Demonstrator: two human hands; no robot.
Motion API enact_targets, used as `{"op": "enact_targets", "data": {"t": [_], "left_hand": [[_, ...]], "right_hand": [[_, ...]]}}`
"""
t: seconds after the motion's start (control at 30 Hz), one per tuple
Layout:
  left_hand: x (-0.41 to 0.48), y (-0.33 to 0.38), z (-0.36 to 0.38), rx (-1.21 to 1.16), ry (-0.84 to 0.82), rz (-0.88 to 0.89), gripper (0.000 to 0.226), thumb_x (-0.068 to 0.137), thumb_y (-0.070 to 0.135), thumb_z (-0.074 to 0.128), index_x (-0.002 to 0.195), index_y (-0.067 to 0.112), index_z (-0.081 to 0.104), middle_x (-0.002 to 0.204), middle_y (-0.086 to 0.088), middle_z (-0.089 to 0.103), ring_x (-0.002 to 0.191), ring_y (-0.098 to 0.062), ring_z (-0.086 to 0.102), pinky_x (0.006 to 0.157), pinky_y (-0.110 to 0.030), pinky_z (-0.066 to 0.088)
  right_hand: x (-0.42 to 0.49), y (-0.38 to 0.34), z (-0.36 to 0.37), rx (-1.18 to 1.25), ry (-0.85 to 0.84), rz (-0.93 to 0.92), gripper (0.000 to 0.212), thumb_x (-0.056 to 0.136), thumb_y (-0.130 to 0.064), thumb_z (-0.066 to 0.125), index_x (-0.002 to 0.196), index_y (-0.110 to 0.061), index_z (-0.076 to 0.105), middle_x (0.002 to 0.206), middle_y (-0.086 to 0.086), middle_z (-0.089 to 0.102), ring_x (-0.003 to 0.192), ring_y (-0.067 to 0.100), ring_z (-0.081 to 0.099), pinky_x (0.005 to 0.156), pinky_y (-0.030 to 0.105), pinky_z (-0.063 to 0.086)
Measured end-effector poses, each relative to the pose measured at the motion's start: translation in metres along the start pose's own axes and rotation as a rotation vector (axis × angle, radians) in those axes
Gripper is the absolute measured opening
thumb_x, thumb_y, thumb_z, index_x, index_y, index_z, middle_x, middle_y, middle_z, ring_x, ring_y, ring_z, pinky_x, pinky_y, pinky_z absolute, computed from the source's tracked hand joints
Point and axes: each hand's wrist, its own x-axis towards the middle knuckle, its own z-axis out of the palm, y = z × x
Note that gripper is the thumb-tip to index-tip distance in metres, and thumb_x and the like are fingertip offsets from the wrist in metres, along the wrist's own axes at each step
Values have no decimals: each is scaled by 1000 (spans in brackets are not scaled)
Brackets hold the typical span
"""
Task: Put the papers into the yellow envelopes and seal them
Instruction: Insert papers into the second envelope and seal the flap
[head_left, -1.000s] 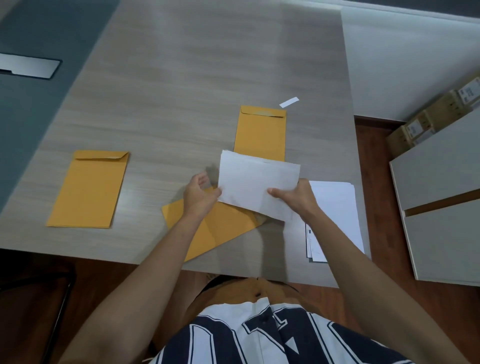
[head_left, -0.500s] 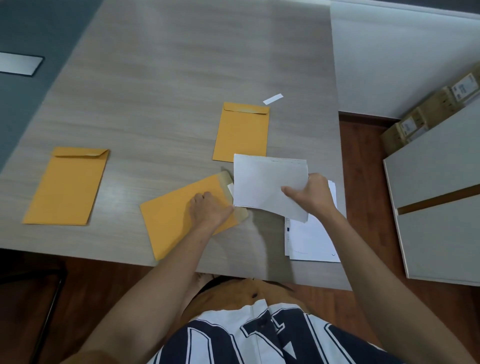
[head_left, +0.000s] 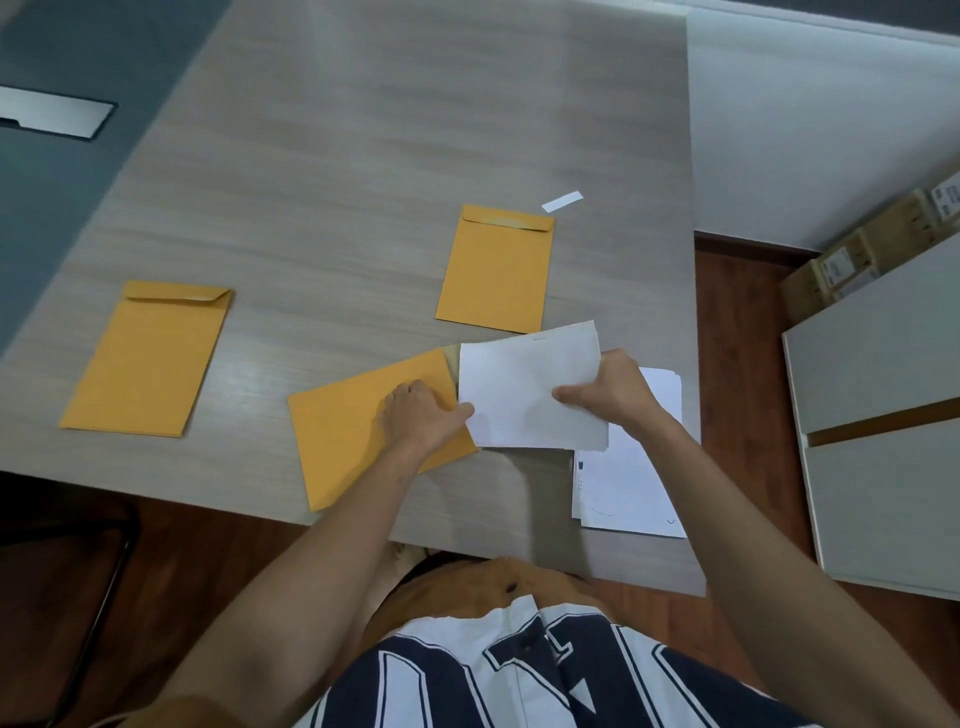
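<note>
My right hand (head_left: 613, 397) pinches the papers (head_left: 524, 395) just 3 o'clock of the envelope (head_left: 343, 441); my left hand (head_left: 421, 418) presses that flat. If its mouth is squashed shut, the corners could catch and buckle.

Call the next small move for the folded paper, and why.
Probably slide the folded paper left into the angled envelope. The right hand pinches it with its left edge at the envelope's open end, where the left hand rests on the envelope; most of the paper lies outside.
</note>
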Motion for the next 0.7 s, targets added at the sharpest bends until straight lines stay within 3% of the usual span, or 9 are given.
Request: {"op": "enact_targets", "data": {"t": [0.3, 0.4, 0.47, 0.53, 0.6, 0.7], "left_hand": [[-13, -10, 1, 14, 21, 194, 42, 68, 48, 68, 85, 17, 45, 97, 1, 50, 99, -25, 47, 89, -40, 40], [-12, -15, -2, -15, 4, 278, 44, 67, 45, 72, 88, 19, 44, 97, 3, 46, 99, -23, 46, 83, -34, 40], [-9, -20, -10, 34, 27, 354, 62, 62, 53, 76, 104, 19, 48, 107, 3, 44, 105, -22, 44, 87, -31, 39], [-3, -25, -21, 171, 30, 432, 98, 52, 63, 77, 132, 22, 39, 128, 0, 39, 121, -23, 38, 100, -34, 34], [4, -30, -31, 317, -37, 493, 136, 43, 68, 80, 152, 28, 8, 153, -7, 20, 143, -28, 17, 114, -42, 22], [13, -34, -37, 490, -119, 556, 160, 37, 69, 84, 149, 34, -24, 162, -13, -6, 149, -32, -11, 121, -48, 4]], "right_hand": [[30, 5, 19, 168, -231, 136, 36, 71, -6, 81, 105, -8, 70, 104, 4, 72, 97, 23, 68, 81, 34, 56], [35, 6, 31, 128, -234, 178, 40, 67, -9, 83, 104, -8, 69, 103, 6, 72, 96, 26, 68, 80, 36, 57], [36, 10, 35, 114, -199, 202, 42, 63, -13, 86, 101, -8, 70, 101, 6, 72, 95, 25, 69, 79, 36, 58], [34, 14, 36, 163, -158, 216, 43, 61, -17, 90, 99, -11, 72, 99, 2, 73, 92, 20, 69, 72, 31, 56], [32, 17, 37, 213, -125, 218, 44, 58, -22, 93, 96, -13, 73, 98, 0, 73, 91, 19, 69, 73, 31, 56], [33, 24, 40, 222, -77, 199, 36, 69, -23, 86, 99, -11, 70, 104, 3, 71, 95, 23, 68, 80, 36, 56]]}}
